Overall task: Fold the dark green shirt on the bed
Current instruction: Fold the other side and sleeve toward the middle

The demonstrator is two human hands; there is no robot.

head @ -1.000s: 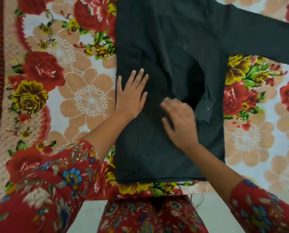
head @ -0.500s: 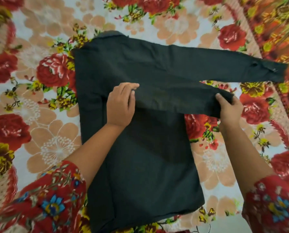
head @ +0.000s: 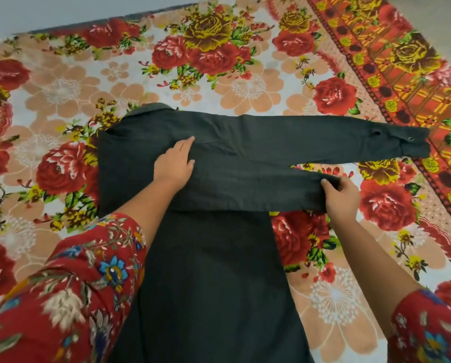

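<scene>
The dark green shirt [head: 219, 271] lies flat on the bed, collar at the far end and hem toward me. Both of its sleeves stretch out to the right. The far sleeve [head: 350, 137] rests on the sheet, cuff button showing. The near sleeve [head: 245, 184] crosses the shirt's chest. My left hand [head: 176, 163] presses flat on the shirt near the left shoulder, fingers together. My right hand [head: 341, 196] grips the cuff end of the near sleeve, off the shirt's right edge.
A floral bedsheet [head: 62, 87] with red roses and peach flowers covers the bed. A red and yellow patterned border [head: 407, 74] runs along the right side. The bed's far edge [head: 88, 20] meets a pale wall or floor.
My right hand went from the shirt's middle to the near sleeve's cuff and drew it out to the right. My left hand shifted up to the shoulder and flattened. The view tilted farther up the bed.
</scene>
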